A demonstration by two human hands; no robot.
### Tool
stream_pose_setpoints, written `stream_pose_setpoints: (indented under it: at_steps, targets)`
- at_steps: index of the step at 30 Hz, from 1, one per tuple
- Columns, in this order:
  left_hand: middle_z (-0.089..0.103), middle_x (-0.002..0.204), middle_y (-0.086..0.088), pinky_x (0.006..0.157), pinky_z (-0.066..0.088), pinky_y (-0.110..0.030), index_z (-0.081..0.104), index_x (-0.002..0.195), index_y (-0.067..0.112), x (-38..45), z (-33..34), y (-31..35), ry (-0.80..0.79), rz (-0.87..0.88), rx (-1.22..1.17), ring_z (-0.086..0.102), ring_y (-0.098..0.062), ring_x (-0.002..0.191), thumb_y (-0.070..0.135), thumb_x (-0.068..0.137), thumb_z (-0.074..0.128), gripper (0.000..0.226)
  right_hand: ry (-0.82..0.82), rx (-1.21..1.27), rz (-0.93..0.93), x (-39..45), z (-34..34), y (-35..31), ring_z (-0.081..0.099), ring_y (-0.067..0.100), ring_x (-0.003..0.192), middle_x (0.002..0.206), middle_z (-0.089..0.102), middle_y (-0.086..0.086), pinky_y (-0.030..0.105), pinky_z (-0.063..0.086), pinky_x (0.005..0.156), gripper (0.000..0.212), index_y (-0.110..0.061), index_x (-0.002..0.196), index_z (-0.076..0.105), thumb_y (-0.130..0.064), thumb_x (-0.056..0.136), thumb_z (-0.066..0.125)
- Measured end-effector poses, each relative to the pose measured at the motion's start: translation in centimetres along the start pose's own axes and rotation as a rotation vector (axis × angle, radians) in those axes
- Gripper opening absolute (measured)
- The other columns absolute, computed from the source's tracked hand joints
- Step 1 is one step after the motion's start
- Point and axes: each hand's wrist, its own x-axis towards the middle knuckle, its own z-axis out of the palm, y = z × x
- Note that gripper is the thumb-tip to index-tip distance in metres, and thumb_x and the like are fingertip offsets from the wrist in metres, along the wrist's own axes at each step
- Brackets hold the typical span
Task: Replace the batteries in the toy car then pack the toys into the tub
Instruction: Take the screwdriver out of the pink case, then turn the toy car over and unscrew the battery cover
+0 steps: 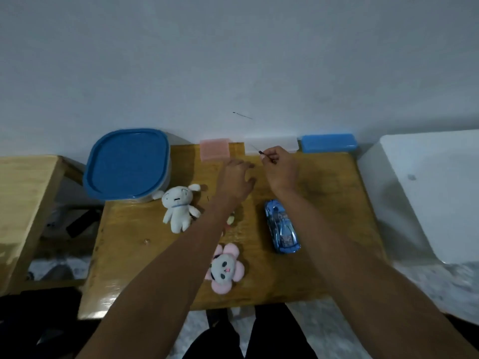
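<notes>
Table (324,182): wooden, glossy, the landmark for every place below; its far edge meets a pale wall.
Tub (127,164): at the table's far left corner, partly overhanging the edge; clear walls, blue rounded-square lid on top and closed.
Car (282,226): on the table's right half, near the middle; shiny metallic blue, wheels down, lengthwise toward the far edge; a printed picture on its roof is too blurred to read.
White plush (179,206): on the table's left half, just in front of the tub; white, long ears, thin blue collar, lying face up.
Pink plush (225,268): near the table's front edge, at the centre; grey face ringed by pink petals, partly under the left forearm.
Blue box (328,143): at the table's far right edge, against the wall; lid closed.
White box (270,144): at the far edge, just left of the blue box.
Pink pad (215,149): at the far edge, centre, lying flat.
Left hand (237,180): over the table's far centre, palm down, fingers spread and loose, gripping nothing; I cannot tell whether the fingertips touch the wood.
Right hand (280,168): over the table's far centre, just right of the left hand; thumb and fingers pinched together on a tool.
Tool (260,151): thin, dark tipped, sticking out left from the right hand's pinch; too small to identify.
Writing: none readable anywhere.
</notes>
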Motion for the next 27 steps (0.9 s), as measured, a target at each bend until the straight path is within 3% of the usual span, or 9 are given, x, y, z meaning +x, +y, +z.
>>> stream_pose_setpoints:
  at_steps: [4,7,10,16,20,23,27]
  targets:
    - [0.07,0.113,-0.011,0.104,0.037,-0.04,0.071,0.121,0.015,-3.2,3.1,4.0,-0.079,0.077,0.097,0.056,-0.033,0.115,0.031,0.088,0.068,0.036,0.094,0.047,0.091,-2.9,-3.4,1.3,0.064,0.009,0.079,0.082,0.066,-0.013,0.026,0.053,0.07,0.009,-0.028,0.088,0.067,-0.021,0.091,0.071]
    - [0.058,0.132,-0.01,0.107,0.036,-0.042,0.065,0.129,0.022,-5.4,5.1,6.8,-0.186,0.019,0.139,0.041,-0.035,0.132,0.041,0.091,0.064,0.042,0.152,0.057,0.125,-4.9,-5.5,2.5,0.065,0.01,0.078,0.082,0.068,-0.009,0.028,0.055,0.071,0.008,-0.024,0.089,0.071,-0.016,0.09,0.072]
    - [0.034,0.155,-0.015,0.116,0.026,-0.049,0.046,0.147,0.027,-6.9,6.9,9.2,-0.324,-0.09,0.146,0.025,-0.04,0.145,0.047,0.093,0.06,0.059,0.18,0.066,0.169,-6.3,-7.4,4.0,0.061,0.007,0.072,0.079,0.068,-0.007,0.027,0.05,0.067,0.003,-0.018,0.089,0.073,-0.015,0.089,0.072]
    - [0.007,0.16,-0.027,0.112,0.029,-0.059,0.017,0.157,0.027,-8.1,12.2,10.3,-0.395,-0.246,0.191,0.012,-0.048,0.147,0.051,0.087,0.066,0.089,0.155,0.059,0.206,-8.1,-9.6,6.9,0.067,0.012,0.08,0.083,0.072,-0.005,0.033,0.058,0.076,0.006,-0.02,0.091,0.074,-0.016,0.088,0.074]
    - [0.01,0.159,-0.021,0.102,0.039,-0.064,0.015,0.152,0.036,-7.6,14.8,10.0,-0.297,-0.345,0.296,0.019,-0.05,0.143,0.038,0.096,0.06,0.071,0.115,0.033,0.238,-8.4,-10.3,8.4,0.067,0.012,0.083,0.088,0.072,-0.004,0.034,0.059,0.078,0.006,-0.02,0.094,0.073,-0.017,0.089,0.073]
    - [0.0,0.157,-0.015,0.092,0.047,-0.062,0.022,0.15,0.04,-7.5,15.2,10.5,-0.278,-0.406,0.295,0.025,-0.05,0.138,0.029,0.1,0.056,0.062,0.087,0.034,0.25,-8.1,-10.9,9.0,0.067,0.012,0.083,0.089,0.072,-0.004,0.033,0.058,0.077,0.006,-0.02,0.095,0.074,-0.018,0.09,0.072]
    - [-0.017,0.158,-0.01,0.084,0.05,-0.059,0.035,0.142,0.046,-6.7,15.4,12.2,-0.32,-0.525,0.199,0.021,-0.05,0.14,0.037,0.101,0.056,0.047,0.063,0.041,0.24,-7.8,-11.5,9.0,0.066,0.01,0.084,0.091,0.071,-0.005,0.027,0.058,0.075,0.007,-0.02,0.098,0.073,-0.018,0.091,0.071]
